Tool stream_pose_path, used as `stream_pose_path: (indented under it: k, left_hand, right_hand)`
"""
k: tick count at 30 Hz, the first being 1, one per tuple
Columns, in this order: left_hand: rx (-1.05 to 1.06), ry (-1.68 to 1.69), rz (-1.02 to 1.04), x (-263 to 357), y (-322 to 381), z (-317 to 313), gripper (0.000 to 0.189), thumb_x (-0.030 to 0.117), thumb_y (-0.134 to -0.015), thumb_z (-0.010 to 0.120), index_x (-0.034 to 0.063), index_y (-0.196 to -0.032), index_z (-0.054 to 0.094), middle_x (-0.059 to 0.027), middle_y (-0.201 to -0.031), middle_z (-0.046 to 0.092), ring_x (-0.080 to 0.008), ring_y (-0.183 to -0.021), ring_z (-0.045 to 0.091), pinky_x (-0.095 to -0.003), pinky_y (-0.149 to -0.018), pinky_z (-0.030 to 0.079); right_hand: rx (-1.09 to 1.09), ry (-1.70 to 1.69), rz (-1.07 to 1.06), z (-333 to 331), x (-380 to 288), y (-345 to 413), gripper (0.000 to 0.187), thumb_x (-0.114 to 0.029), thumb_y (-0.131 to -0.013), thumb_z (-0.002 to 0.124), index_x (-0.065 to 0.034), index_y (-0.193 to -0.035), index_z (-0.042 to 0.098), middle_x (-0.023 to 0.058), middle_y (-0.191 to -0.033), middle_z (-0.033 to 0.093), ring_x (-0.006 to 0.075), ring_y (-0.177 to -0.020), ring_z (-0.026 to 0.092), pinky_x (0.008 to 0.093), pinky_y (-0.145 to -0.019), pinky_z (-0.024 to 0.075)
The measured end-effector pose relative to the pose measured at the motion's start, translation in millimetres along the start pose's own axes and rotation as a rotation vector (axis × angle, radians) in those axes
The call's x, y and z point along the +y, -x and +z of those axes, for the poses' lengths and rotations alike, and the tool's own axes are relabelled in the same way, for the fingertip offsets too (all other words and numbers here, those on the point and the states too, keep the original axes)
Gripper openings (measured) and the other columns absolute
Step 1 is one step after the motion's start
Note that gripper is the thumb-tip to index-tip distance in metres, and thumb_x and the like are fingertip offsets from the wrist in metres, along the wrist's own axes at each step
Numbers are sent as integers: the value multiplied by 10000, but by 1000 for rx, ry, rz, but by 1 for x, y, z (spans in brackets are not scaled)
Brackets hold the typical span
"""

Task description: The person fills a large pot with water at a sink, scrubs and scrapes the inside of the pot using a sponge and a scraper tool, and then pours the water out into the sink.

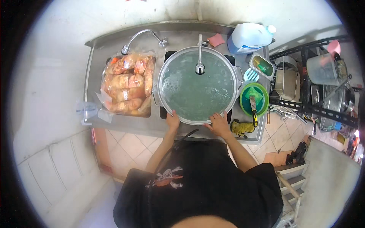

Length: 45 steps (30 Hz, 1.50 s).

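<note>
A large round aluminium pot [159, 85] sits over the right basin of a steel sink, filled close to the rim with cloudy greenish water [196, 97]. My left hand [173, 121] grips its near rim on the left, fingers at the edge. On the near right, my right hand [220, 124] holds the same rim, thumb spread towards the middle. A chrome faucet [200, 57] reaches over the pot; no stream is plain from it. Loop handles stick out at both sides of the pot, apart from my hands.
Plastic-wrapped raw meat [125, 85] fills the left basin beneath a second faucet [139, 32]. Rightward are a pink sponge [216, 40], plastic jug [248, 40], metal pan [273, 69], slotted spatula [251, 75], green bowl [267, 98] with a scraper [253, 107], yellow glove [242, 127] and black rack [336, 115].
</note>
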<state>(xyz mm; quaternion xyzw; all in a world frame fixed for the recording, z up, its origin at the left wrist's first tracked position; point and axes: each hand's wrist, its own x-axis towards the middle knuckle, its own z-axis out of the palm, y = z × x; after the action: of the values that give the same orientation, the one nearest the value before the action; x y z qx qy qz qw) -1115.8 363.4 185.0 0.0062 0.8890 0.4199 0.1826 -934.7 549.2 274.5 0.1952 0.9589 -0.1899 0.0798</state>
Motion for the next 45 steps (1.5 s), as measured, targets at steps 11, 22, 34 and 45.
stream_pose_path:
  k: [11,22,34,45]
  left_hand:
    - [-38,-11,-3,-14,-2,-3,349,244,-902,562,-61,-1071,557,-251,-1057,625,-388,-1015,596,-431,-860,447]
    - [-88,77,-175,10,5,-11,371,204,-888,588,-65,-1137,531,-236,-1102,610,-363,-1039,587,-409,-888,438]
    - [-134,119,-162,-19,-11,-3,375,229,-901,573,-44,-1156,547,-211,-1140,613,-356,-1065,584,-409,-900,441]
    - [-86,42,-91,5,9,-14,341,214,-876,594,-59,-1076,547,-226,-1027,639,-359,-989,611,-418,-856,456]
  right_hand:
    - [70,86,-327,9,16,5,275,-318,-805,625,-48,-854,618,79,-879,571,244,-907,565,378,-848,393]
    - [112,-178,-151,-11,-4,22,476,-303,-716,736,-11,-1062,594,139,-994,533,305,-1007,513,433,-921,376]
    - [250,-788,879,49,25,-6,531,-345,-877,590,76,-1163,440,256,-971,634,426,-982,587,452,-882,432]
    - [420,-779,992,48,9,-3,369,-263,-890,563,31,-1101,490,271,-1064,603,454,-1017,559,497,-861,422]
